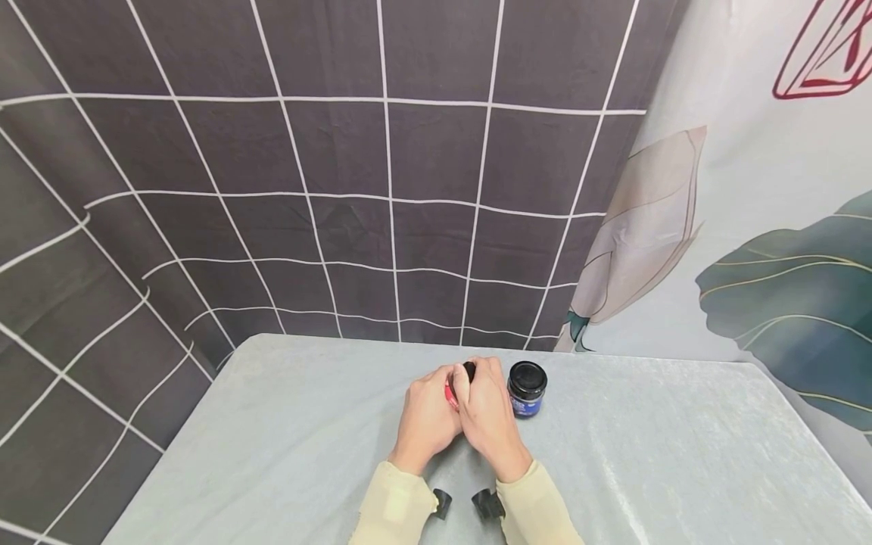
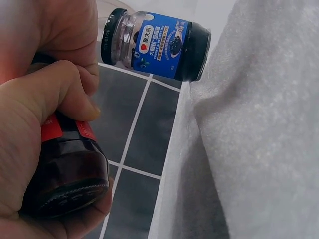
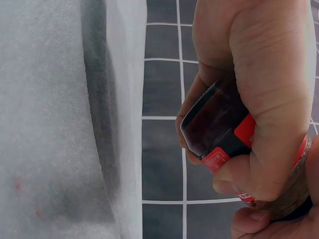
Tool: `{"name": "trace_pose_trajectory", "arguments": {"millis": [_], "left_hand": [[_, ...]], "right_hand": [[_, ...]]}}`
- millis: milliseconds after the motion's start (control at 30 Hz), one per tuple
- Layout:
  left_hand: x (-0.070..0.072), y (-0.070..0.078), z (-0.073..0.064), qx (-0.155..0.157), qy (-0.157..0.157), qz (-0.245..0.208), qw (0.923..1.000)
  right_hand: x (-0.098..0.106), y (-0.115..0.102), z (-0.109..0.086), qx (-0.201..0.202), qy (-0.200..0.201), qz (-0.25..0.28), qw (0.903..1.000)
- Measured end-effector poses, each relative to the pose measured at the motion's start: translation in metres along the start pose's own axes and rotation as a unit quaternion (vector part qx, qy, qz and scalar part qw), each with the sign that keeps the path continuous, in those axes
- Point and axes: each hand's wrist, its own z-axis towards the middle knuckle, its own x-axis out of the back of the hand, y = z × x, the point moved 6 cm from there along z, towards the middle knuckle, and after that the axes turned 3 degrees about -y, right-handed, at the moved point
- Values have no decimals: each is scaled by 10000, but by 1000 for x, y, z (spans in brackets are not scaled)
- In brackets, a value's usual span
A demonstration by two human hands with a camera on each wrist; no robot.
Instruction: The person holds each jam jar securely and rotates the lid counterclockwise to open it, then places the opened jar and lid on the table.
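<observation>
Both hands meet over a small glass jar of dark contents with a red label (image 2: 51,128) and black lid (image 1: 470,369). My left hand (image 1: 429,409) grips the jar's body, its thumb lying across the glass near the label in the left wrist view. The jar is tilted, and its dark base shows between the fingers. The right hand (image 1: 487,406) curls round the lid end, covering most of it. Just right of that hand, a blueberry jam jar (image 1: 527,389) with a blue label and black lid stands upright.
A pale grey cloth (image 1: 293,431) covers the table. Behind it hangs a dark curtain (image 1: 341,151) with a white grid. A white curtain with leaf prints (image 1: 797,303) hangs at the right. Black wrist cameras (image 1: 487,503) sit at both cuffs.
</observation>
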Motion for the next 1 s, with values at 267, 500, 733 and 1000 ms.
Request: {"name": "trace_pose_trajectory", "arguments": {"millis": [267, 500, 733, 1000], "left_hand": [[1, -1, -1, -91, 17, 50, 9999], [3, 1, 0, -162, 23, 51, 9999], [3, 0, 0, -147, -62, 30, 9999], [4, -1, 1, -168, -91, -46, 9998]], "right_hand": [[0, 0, 0, 51, 1, 81, 10000], [2, -2, 0, 124, 61, 125, 9998], [2, -2, 0, 196, 49, 163, 9997], [2, -2, 1, 281, 87, 195, 9994]]}}
